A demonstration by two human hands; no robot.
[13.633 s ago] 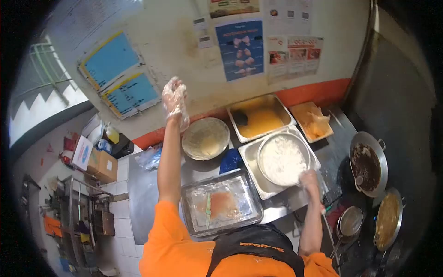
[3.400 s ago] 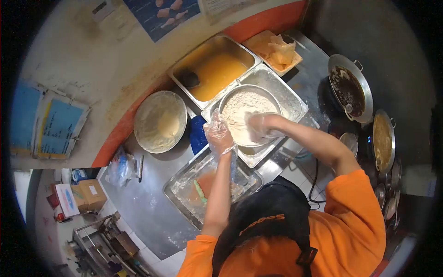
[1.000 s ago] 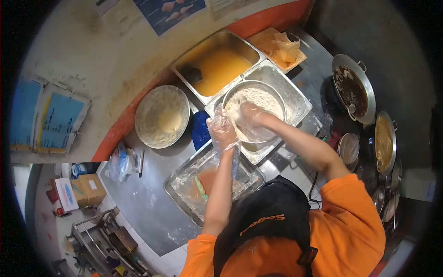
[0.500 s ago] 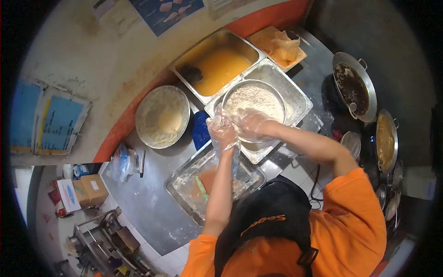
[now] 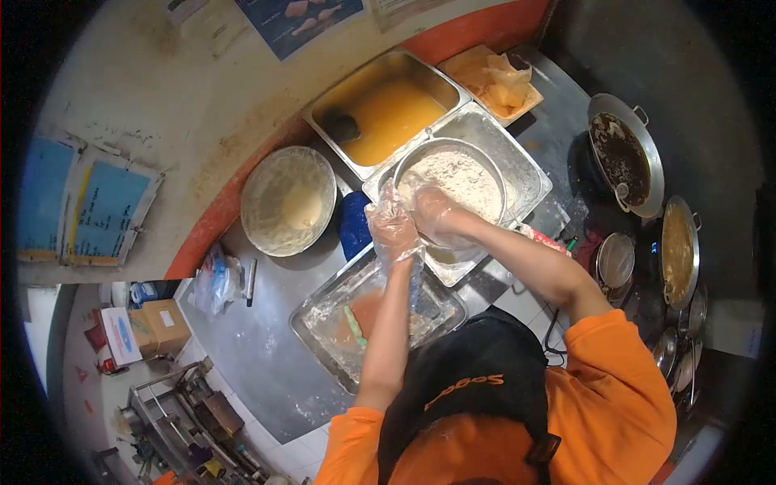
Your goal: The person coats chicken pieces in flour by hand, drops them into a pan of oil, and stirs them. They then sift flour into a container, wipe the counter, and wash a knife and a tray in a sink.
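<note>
My left hand [image 5: 394, 232], in a clear plastic glove, is closed at the near left rim of a round metal sieve [image 5: 495, 162]. Pale, lumpy flour [image 5: 461, 178] fills the sieve, which rests over a floury steel pan [image 5: 529, 194]. My right hand [image 5: 436, 214], also gloved, is inside the sieve at the near side of the flour; its fingertips are hidden. Below my left forearm lies a shallow metal tray [image 5: 319, 327] with a reddish board or sheet and a green strip in it.
A steel pan of yellow liquid [image 5: 396, 113] stands behind, beside a tub with a plastic bag [image 5: 505, 85]. To the left is a large bowl with batter residue [image 5: 275, 194]. Two woks, one of dark oil [image 5: 618, 153], one of lighter oil [image 5: 677, 250], sit right.
My right hand has shifted slightly left and down into the near edge of the flour. My left hand stays at the rim. The whole view has shifted a little.
</note>
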